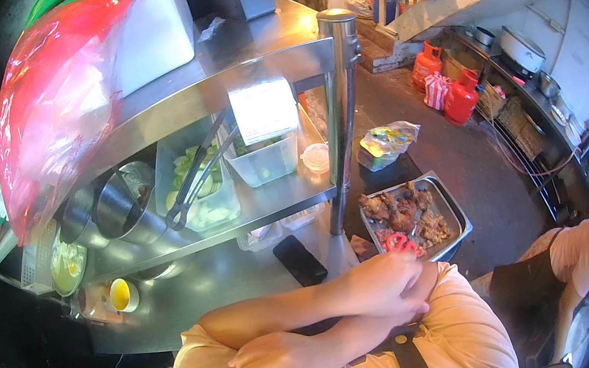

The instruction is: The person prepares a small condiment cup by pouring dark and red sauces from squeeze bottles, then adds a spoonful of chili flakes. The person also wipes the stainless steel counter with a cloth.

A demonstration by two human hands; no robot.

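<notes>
My arms are crossed in front of my chest. My left hand (390,283) rests on my right arm, its fingers curled and partly hidden. Lower down, my right hand (280,366) lies beside my left arm with its fingers somewhat apart, holding nothing. Just beyond the left hand stands a metal tray (461,225) of cooked chicken pieces (400,211). Red looped handles (401,243), apparently of scissors, show at its near edge. A black phone (299,260) lies on the steel counter (197,293) ahead of my forearms.
A steel shelf (275,209) carries metal pots (125,205), tongs (194,175) and plastic containers of cut vegetables (199,191). Its post (341,115) rises beside the tray. A yellow-filled cup (123,294) stands left. Another person (581,256) bends at the right; red gas cylinders (461,96) stand beyond.
</notes>
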